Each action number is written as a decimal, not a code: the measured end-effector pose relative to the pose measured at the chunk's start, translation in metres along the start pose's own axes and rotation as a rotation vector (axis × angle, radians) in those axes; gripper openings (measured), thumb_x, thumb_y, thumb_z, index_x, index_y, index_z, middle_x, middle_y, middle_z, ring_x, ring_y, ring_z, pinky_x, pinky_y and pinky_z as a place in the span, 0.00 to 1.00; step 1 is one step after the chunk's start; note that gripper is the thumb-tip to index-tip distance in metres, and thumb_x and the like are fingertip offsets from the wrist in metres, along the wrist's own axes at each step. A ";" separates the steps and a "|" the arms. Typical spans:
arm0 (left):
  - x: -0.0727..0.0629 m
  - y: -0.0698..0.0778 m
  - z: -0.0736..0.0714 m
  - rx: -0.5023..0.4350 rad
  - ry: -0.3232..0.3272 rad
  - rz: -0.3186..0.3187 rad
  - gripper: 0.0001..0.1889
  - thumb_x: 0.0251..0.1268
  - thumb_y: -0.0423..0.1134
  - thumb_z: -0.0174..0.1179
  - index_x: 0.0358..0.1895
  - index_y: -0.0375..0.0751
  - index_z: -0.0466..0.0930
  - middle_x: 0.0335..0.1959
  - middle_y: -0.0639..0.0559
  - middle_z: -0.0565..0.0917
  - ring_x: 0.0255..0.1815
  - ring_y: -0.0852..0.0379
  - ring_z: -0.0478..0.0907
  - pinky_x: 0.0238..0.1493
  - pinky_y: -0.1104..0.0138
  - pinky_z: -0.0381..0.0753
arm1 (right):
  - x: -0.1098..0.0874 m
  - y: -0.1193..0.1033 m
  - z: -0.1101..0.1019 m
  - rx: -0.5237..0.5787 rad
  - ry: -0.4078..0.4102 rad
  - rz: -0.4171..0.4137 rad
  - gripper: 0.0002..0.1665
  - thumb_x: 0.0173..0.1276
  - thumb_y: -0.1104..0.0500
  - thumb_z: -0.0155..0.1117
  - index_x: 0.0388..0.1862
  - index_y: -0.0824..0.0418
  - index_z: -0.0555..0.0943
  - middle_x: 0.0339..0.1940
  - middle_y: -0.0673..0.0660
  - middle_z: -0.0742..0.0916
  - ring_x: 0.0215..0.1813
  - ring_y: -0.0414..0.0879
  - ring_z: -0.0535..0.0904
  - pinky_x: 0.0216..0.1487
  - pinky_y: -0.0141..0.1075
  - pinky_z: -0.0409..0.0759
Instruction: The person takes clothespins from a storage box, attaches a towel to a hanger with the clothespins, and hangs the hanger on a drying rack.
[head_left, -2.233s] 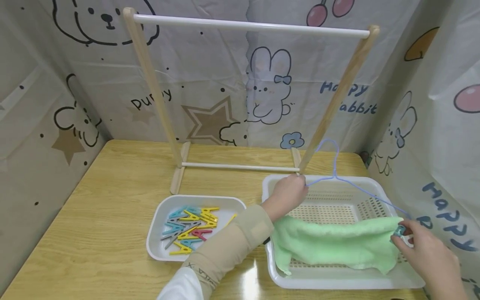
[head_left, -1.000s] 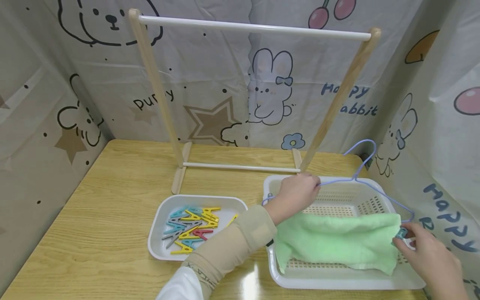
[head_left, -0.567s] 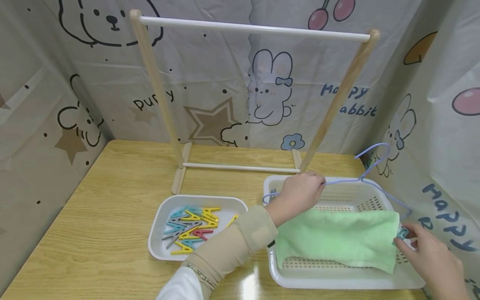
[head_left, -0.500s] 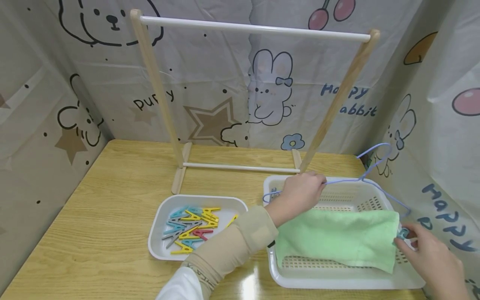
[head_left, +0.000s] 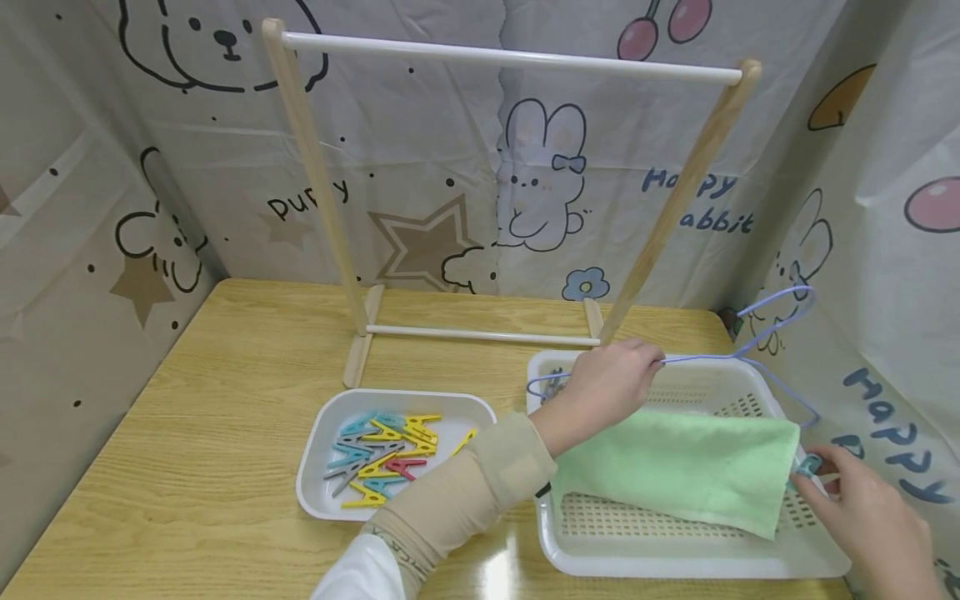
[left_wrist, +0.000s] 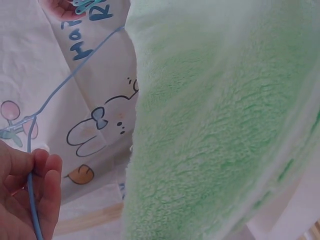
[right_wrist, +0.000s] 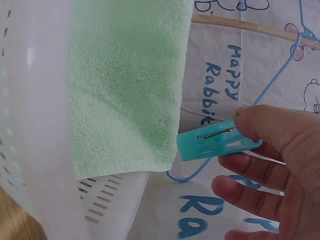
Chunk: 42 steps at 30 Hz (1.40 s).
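Observation:
My left hand (head_left: 611,379) grips the thin blue wire clothes hanger (head_left: 697,358) along its shoulder; its hook leans to the right. A light green towel (head_left: 690,467) hangs along the hanger's lower part, over the basket, hiding the bar. In the left wrist view, the fingers curl round the wire and the towel fills the right side. My right hand (head_left: 870,504) pinches a teal clothespin (right_wrist: 210,142) between thumb and fingers. Its tip is right at the towel's right edge, near the lower corner in the right wrist view. Something grey, clip-like (head_left: 553,383) overlaps the hanger's left end.
A white perforated basket (head_left: 675,562) stands beneath the towel. Left of it, a white tray (head_left: 315,492) holds several coloured clothespins (head_left: 386,454). A wooden rack (head_left: 318,179) with a white top rail (head_left: 510,58) stands behind. Printed cloth walls surround the wooden table (head_left: 225,433).
My left hand has moved slightly right, and the hanger's hook has swung over to the right. The towel has smoothed out, its lower edge raised. The right hand keeps the clothespin at the towel's right edge.

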<state>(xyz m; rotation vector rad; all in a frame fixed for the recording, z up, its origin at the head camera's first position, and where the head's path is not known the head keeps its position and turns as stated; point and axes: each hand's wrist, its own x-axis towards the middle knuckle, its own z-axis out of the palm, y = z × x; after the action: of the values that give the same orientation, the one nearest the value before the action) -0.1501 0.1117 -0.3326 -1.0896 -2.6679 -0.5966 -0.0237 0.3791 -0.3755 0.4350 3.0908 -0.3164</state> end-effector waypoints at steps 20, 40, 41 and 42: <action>-0.005 -0.003 -0.013 -0.026 0.162 0.074 0.09 0.65 0.41 0.51 0.41 0.47 0.81 0.37 0.60 0.81 0.34 0.66 0.78 0.27 0.78 0.73 | -0.001 -0.009 -0.006 -0.020 0.076 0.002 0.29 0.59 0.52 0.61 0.52 0.71 0.68 0.40 0.69 0.78 0.36 0.62 0.76 0.26 0.54 0.69; -0.015 -0.012 -0.041 -0.062 0.241 0.113 0.08 0.64 0.39 0.53 0.40 0.44 0.81 0.35 0.58 0.82 0.27 0.66 0.76 0.21 0.80 0.70 | -0.005 -0.018 -0.018 -0.013 0.219 -0.025 0.27 0.60 0.55 0.61 0.52 0.69 0.68 0.38 0.72 0.77 0.35 0.64 0.74 0.26 0.50 0.69; -0.016 -0.012 -0.043 -0.062 0.246 0.112 0.08 0.64 0.39 0.53 0.40 0.44 0.81 0.34 0.58 0.81 0.25 0.66 0.76 0.20 0.79 0.69 | -0.005 -0.018 -0.018 -0.008 0.228 -0.027 0.26 0.59 0.55 0.61 0.52 0.69 0.68 0.38 0.72 0.77 0.35 0.64 0.74 0.27 0.50 0.69; -0.016 -0.012 -0.044 -0.061 0.250 0.112 0.08 0.64 0.39 0.53 0.40 0.44 0.81 0.33 0.58 0.81 0.23 0.66 0.74 0.19 0.79 0.68 | -0.005 -0.019 -0.019 -0.003 0.235 -0.027 0.26 0.60 0.55 0.61 0.52 0.69 0.68 0.38 0.72 0.77 0.35 0.65 0.74 0.28 0.51 0.69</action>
<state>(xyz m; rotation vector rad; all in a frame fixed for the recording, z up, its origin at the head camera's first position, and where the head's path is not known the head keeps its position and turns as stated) -0.1461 0.0746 -0.3019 -1.0920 -2.3743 -0.7441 -0.0232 0.3633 -0.3534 0.4626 3.3269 -0.2806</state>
